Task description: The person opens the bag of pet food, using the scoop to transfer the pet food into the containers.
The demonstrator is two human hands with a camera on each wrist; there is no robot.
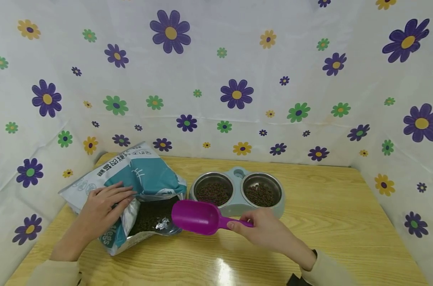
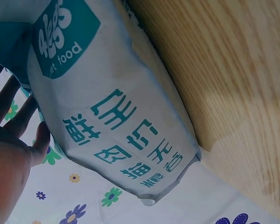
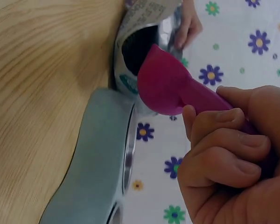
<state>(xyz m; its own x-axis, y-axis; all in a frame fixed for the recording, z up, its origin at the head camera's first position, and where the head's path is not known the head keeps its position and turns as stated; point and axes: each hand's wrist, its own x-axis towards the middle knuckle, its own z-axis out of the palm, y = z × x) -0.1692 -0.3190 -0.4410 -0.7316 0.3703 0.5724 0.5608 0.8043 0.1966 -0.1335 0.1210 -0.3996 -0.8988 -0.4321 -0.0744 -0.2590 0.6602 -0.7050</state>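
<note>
My right hand (image 1: 263, 229) grips the handle of a magenta scoop (image 1: 196, 216). The scoop's bowl looks bare inside and points left, with its tip over the right side of the bag's mouth. In the right wrist view, curled fingers (image 3: 224, 140) wrap the scoop's handle. A white and teal pet food bag (image 1: 155, 174) lies on its side, its mouth facing me, with brown kibble (image 1: 148, 218) inside. My left hand (image 1: 105, 204) rests on the bag beside the opening, fingers extended; the left wrist view shows them spread along the bag's edge (image 2: 107, 112).
Behind the scoop, a pale blue double feeder (image 1: 234, 210) holds two steel bowls, each with kibble (image 1: 261, 194) in it. The wooden table (image 1: 327, 214) backs onto a white cloth (image 1: 202, 71) printed with flowers. A black object (image 1: 298, 280) shows at the bottom edge.
</note>
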